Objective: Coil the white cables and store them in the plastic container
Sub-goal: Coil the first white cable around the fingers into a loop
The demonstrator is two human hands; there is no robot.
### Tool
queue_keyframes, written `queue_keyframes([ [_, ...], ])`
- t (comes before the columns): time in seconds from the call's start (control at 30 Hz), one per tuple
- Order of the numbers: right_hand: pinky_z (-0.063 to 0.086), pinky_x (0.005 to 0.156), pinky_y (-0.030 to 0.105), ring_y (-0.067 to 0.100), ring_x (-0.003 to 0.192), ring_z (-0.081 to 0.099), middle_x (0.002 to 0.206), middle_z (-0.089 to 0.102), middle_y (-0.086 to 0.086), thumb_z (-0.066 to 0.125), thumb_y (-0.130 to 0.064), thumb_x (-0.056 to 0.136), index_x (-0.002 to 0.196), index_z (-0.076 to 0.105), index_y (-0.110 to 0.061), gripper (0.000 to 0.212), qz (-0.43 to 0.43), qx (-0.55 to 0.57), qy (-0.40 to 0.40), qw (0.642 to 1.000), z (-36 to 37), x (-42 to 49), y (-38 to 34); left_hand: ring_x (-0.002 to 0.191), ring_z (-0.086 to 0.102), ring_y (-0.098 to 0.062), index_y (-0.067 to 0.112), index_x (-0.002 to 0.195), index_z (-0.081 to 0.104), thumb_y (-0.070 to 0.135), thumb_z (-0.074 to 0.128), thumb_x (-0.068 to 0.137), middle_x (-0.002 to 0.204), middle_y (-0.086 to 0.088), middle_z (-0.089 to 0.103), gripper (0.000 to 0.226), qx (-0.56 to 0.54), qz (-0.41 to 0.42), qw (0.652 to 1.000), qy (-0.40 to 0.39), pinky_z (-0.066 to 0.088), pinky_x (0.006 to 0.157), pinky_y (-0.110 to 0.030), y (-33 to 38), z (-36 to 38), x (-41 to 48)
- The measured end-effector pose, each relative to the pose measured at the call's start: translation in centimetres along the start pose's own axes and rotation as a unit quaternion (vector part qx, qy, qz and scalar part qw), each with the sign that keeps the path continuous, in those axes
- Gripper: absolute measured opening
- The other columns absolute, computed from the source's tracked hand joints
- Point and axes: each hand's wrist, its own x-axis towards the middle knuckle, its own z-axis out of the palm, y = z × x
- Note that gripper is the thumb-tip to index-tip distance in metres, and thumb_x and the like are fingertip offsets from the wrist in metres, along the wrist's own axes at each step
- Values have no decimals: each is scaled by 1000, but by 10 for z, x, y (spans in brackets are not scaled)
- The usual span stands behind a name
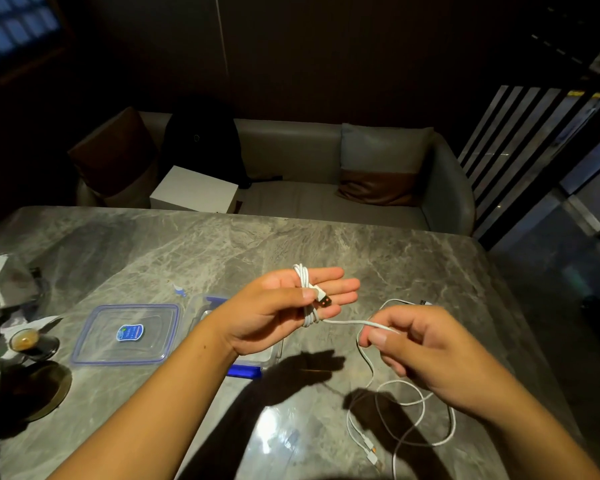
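Head view: your left hand [291, 299] holds the white cable [369, 375] wound around its straight fingers, thumb pinning the plug. Your right hand [413, 348] pinches the free length above the table [361, 244].

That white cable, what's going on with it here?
A person is winding the white cable around the straight fingers of the left hand, with the thumb pinning the USB plug. The right hand pinches the loose run and feeds it in. The rest lies in loops on the marble table. The plastic container sits open behind the left wrist, its lid beside it. Nothing is visibly stored yet.
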Motion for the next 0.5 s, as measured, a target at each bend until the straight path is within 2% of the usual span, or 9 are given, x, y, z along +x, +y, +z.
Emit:
queue_keyframes([
  [0.07, 36, 52, 11, 2, 48, 44, 52, 53, 0, 59, -26, 92, 83, 72, -15, 19, -40, -55, -2, 998, -5, 0, -4, 136, 46, -37, -5, 145, 33, -1, 41, 96, 146, -24, 47, 50, 6, -17, 1000, -11, 34, 115, -43, -2, 2, 1],
  [0.17, 38, 56, 15, 2, 51, 47, 55, 56, 1, 58, -27, 96, 85, 72, -23, 18, -67, -111, -5, 992, -8, 1, -8, 136, 47, -36, -4, 145, 34, -1, 42, 96, 145, -24, 48, 50, -7, -28, 999, -16, 36, 115, -42, -5, 6, 3],
  [0.3, 37, 55, 11, 1, 49, 48, 55, 58, 6, 58, -18, 96, 82, 72, -21, 20, -74, -96, -3, 993, -11, 6, -14, 135, 48, -34, -5, 146, 32, -3, 40, 97, 144, -23, 50, 49, -10, -38, 999, -25, 37, 114, -40, -5, 8, 4],
  [0.37, 38, 54, 19, 3, 50, 48, 56, 59, 8, 58, -17, 96, 80, 72, -23, 22, -79, -105, -7, 991, -12, 8, -16, 135, 48, -33, -6, 146, 32, -3, 41, 97, 144, -23, 50, 50, -2, -42, 999, -29, 35, 115, -42, -6, 8, 4],
  [0.43, 39, 53, 28, 9, 51, 49, 57, 60, 8, 57, -19, 97, 78, 71, -29, 25, -83, -116, -12, 990, -12, 10, -18, 130, 54, -30, -5, 145, 34, -2, 43, 95, 140, -21, 55, 51, -1, -50, 999, -19, 39, 113, -39, -6, 9, 4],
  [0.5, 38, 53, 20, 3, 50, 47, 57, 59, 5, 57, -17, 97, 75, 69, -29, 28, -85, -114, -19, 990, -12, 12, -20, 121, 61, -26, -3, 144, 37, -2, 45, 93, 134, -19, 59, 52, 8, -56, 998, -17, 45, 108, -35, -7, 10, 5],
])
